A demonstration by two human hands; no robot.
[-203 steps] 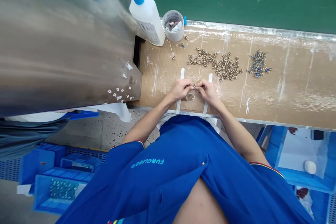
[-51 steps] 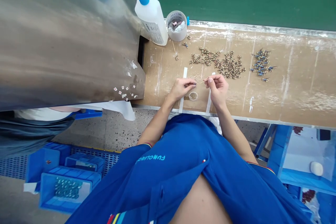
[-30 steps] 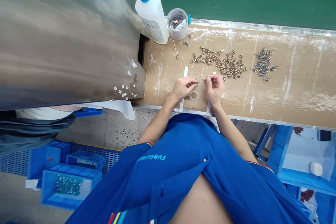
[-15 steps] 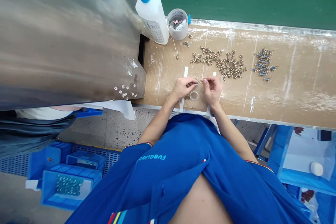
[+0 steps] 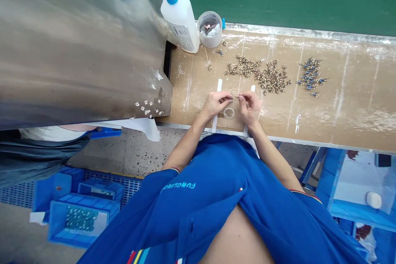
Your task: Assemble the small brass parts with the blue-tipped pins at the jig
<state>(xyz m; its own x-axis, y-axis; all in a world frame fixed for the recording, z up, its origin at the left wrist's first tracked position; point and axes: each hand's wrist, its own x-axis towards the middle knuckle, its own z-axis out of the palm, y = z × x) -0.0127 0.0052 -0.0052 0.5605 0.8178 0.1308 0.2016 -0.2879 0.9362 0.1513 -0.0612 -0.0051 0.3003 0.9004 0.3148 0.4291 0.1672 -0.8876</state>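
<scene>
My left hand [image 5: 216,104] and my right hand [image 5: 250,105] meet over the brown cardboard worktop [image 5: 334,103], fingertips pinched together. Between them is a tiny brass part [image 5: 235,96], with a thin stick in my right fingers. Just below the fingertips sits a small clear round dish [image 5: 229,112], between two white tape strips [image 5: 216,99]. A pile of small brass parts [image 5: 262,75] lies beyond my hands. A smaller cluster of blue-tipped parts [image 5: 308,76] lies to the right.
A white squeeze bottle with a blue nozzle [image 5: 179,16] and a clear cup of scraps [image 5: 210,29] stand at the back left. A big metal housing [image 5: 77,45] fills the left. Blue bins [image 5: 77,218] sit on the floor, another person's sleeve [image 5: 37,152] beside them.
My right hand has drawn in from holding the stick out wide to pinching close against my left fingertips. My left hand has barely moved.
</scene>
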